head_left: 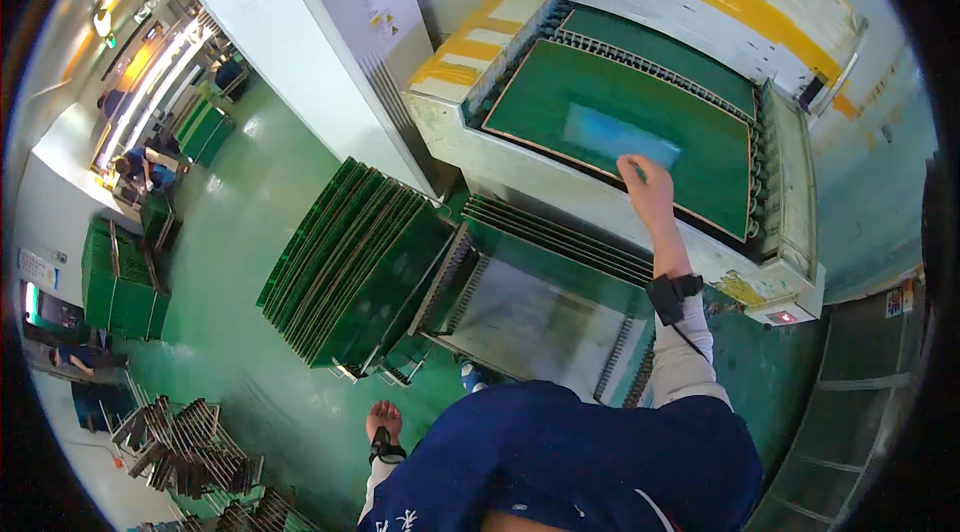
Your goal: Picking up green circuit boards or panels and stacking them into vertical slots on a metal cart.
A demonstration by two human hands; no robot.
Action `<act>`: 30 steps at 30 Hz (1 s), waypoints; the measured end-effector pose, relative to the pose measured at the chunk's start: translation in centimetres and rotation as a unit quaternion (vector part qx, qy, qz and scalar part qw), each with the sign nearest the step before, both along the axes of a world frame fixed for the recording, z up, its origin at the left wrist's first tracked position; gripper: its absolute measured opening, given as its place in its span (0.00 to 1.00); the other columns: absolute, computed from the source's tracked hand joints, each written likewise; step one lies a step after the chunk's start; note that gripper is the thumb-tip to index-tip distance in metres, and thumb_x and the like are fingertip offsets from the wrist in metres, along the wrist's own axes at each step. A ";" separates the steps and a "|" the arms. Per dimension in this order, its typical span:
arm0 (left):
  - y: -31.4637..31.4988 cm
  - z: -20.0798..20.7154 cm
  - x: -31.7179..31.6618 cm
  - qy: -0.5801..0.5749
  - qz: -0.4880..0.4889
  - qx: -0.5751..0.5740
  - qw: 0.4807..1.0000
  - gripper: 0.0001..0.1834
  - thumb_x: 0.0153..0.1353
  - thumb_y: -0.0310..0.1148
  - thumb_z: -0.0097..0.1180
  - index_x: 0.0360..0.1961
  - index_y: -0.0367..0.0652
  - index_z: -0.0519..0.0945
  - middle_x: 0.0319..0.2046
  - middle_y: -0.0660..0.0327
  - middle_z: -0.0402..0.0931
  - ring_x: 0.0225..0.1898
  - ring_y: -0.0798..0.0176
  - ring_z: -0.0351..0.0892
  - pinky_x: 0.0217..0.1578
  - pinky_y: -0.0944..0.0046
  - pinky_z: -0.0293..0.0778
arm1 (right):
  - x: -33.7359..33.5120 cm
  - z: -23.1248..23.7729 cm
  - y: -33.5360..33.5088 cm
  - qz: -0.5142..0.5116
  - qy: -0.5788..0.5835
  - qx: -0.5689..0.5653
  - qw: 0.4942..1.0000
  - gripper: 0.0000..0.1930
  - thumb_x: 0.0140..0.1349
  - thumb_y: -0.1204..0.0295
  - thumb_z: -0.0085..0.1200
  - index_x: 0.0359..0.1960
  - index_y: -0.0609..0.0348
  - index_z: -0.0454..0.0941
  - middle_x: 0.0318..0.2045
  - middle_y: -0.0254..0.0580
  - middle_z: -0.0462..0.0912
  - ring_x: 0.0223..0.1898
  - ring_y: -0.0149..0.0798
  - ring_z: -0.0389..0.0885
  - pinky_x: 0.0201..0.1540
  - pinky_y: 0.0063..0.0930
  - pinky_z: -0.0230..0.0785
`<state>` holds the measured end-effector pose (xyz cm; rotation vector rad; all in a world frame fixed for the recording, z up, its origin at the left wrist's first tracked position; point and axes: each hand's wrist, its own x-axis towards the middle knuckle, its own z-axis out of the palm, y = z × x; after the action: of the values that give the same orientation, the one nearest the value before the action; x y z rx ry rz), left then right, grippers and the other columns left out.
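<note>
My right hand [647, 188] reaches over the front edge of a large green panel [560, 82] with a copper-coloured rim. The panel lies flat on the rollers [757, 177] of a white machine. Its fingers are curled in close to the surface, with nothing visible in them; whether they touch the panel I cannot tell. A black band [674, 296] with a cable is round my right wrist. My left hand [384, 419] hangs low at my left side, fingers loosely apart and empty, clear of the rack of green panels [350, 262].
Below the machine's front stands a slotted rack [545, 307] with several green panels at its far side. A second green panel [660, 52] lies deeper in the machine. A tall white cabinet [290, 22] stands left. Folded metal racks [190, 447] lie lower left; a person [145, 170] works farther off.
</note>
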<state>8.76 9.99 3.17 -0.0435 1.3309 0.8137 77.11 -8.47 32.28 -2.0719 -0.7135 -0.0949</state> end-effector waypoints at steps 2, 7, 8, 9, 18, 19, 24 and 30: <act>-0.5 0.5 0.1 0.017 0.003 -0.001 1.000 0.12 0.63 0.36 0.43 0.44 0.44 0.71 0.41 0.63 0.72 0.41 0.60 0.70 0.41 0.61 0.65 | 0.4 -0.9 0.5 -0.032 -0.078 -0.086 0.993 0.22 0.53 0.54 0.57 0.47 0.50 0.76 0.46 0.42 0.77 0.48 0.47 0.73 0.50 0.42 0.63; -1.8 -0.3 -2.5 -0.065 -0.020 0.018 0.998 0.09 0.62 0.35 0.45 0.39 0.44 0.71 0.34 0.64 0.73 0.37 0.60 0.71 0.40 0.61 0.66 | 2.4 -2.5 1.1 -0.056 -0.169 -0.196 0.964 0.29 0.50 0.51 0.59 0.53 0.46 0.72 0.61 0.42 0.63 0.62 0.50 0.57 0.61 0.50 0.48; -2.1 -0.7 -2.6 -0.065 -0.016 0.018 0.998 0.09 0.62 0.35 0.45 0.39 0.44 0.71 0.34 0.64 0.73 0.37 0.60 0.71 0.40 0.61 0.66 | 2.9 -2.5 1.1 -0.064 -0.172 -0.205 0.961 0.29 0.50 0.50 0.58 0.54 0.45 0.71 0.60 0.42 0.64 0.62 0.49 0.58 0.61 0.50 0.48; -2.5 -0.7 -2.4 -0.033 0.009 -0.002 0.999 0.09 0.62 0.36 0.45 0.39 0.44 0.71 0.34 0.64 0.73 0.36 0.60 0.71 0.40 0.62 0.66 | 3.4 -2.5 1.0 -0.074 -0.176 -0.215 0.958 0.30 0.50 0.50 0.58 0.55 0.43 0.70 0.60 0.42 0.65 0.62 0.49 0.58 0.61 0.50 0.49; -3.3 -6.0 -7.0 -0.089 -0.102 0.107 0.985 0.12 0.64 0.37 0.42 0.44 0.43 0.71 0.37 0.63 0.74 0.38 0.59 0.72 0.43 0.60 0.68 | 4.3 -1.6 0.9 -0.066 -0.143 -0.234 0.959 0.30 0.51 0.48 0.56 0.56 0.42 0.70 0.62 0.42 0.63 0.63 0.49 0.57 0.62 0.50 0.48; -3.0 -6.0 -7.1 -0.116 -0.183 0.162 0.963 0.12 0.64 0.37 0.42 0.44 0.43 0.71 0.37 0.63 0.74 0.38 0.59 0.72 0.43 0.60 0.69 | 4.1 -1.6 0.8 -0.075 -0.138 -0.238 0.958 0.30 0.51 0.48 0.56 0.56 0.42 0.70 0.62 0.42 0.63 0.63 0.49 0.57 0.62 0.50 0.48; -4.4 -2.1 -3.0 -0.050 0.050 0.034 0.997 0.14 0.64 0.37 0.41 0.46 0.39 0.69 0.44 0.61 0.72 0.45 0.58 0.71 0.44 0.64 0.68 | 4.0 -2.0 0.5 -0.080 -0.164 -0.249 0.951 0.30 0.51 0.48 0.56 0.56 0.42 0.70 0.62 0.41 0.62 0.63 0.51 0.57 0.61 0.52 0.49; -4.1 -2.3 -2.9 -0.048 0.036 0.066 0.996 0.16 0.64 0.35 0.41 0.49 0.39 0.68 0.49 0.59 0.70 0.48 0.57 0.69 0.47 0.63 0.66 | 5.0 -2.1 0.1 -0.087 -0.145 -0.259 0.951 0.30 0.52 0.46 0.54 0.57 0.40 0.69 0.63 0.40 0.62 0.63 0.51 0.56 0.61 0.55 0.47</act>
<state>5.83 5.92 0.83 -0.0277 1.1878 0.9477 82.15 -8.42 30.19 -2.6606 -0.7900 -0.3485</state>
